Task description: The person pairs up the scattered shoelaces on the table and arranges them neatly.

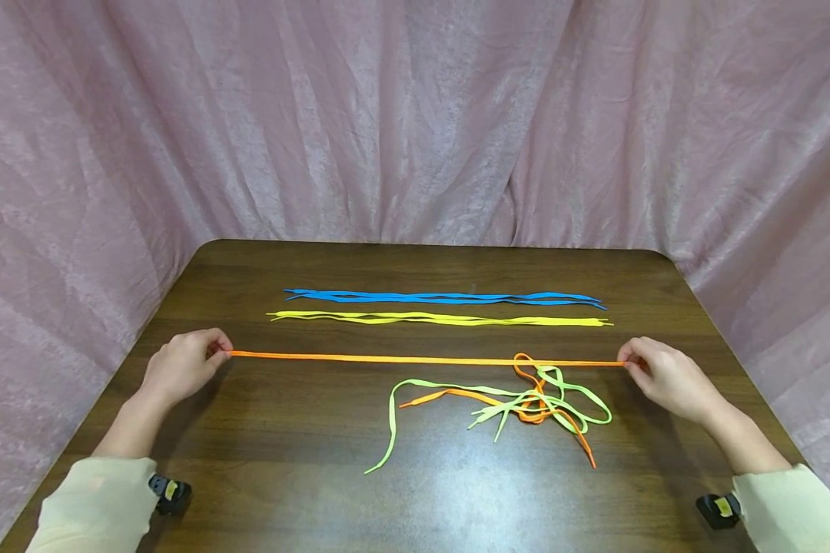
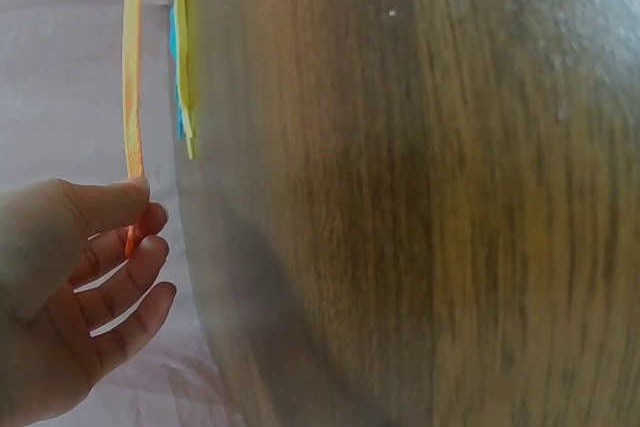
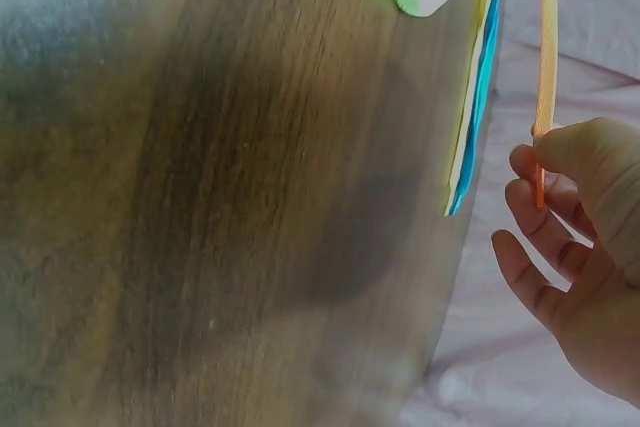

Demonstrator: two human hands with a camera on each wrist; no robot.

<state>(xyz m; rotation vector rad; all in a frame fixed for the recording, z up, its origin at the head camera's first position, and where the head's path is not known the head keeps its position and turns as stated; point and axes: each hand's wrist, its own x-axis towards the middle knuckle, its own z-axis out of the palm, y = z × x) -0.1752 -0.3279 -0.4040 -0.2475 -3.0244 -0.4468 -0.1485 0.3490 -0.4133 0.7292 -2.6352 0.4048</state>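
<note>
An orange shoelace [image 1: 373,359] is stretched straight from side to side across the table in the head view. My left hand [image 1: 188,361] pinches its left end between thumb and forefinger; the orange tip pokes out below the fingers in the left wrist view. At the other end my right hand [image 1: 667,376] pinches the lace the same way, its tip showing past the thumb [image 3: 575,147] in the right wrist view. Under and in front of the lace's right part lies a loose tangle of light green shoelaces [image 1: 449,386] and another orange shoelace [image 1: 484,397].
Beyond the stretched lace, yellow shoelaces [image 1: 387,316] lie straight in a row, with blue shoelaces [image 1: 415,297] parallel behind them. The brown wooden table [image 1: 263,430] ends at a pink curtain [image 1: 360,123] at the back and sides.
</note>
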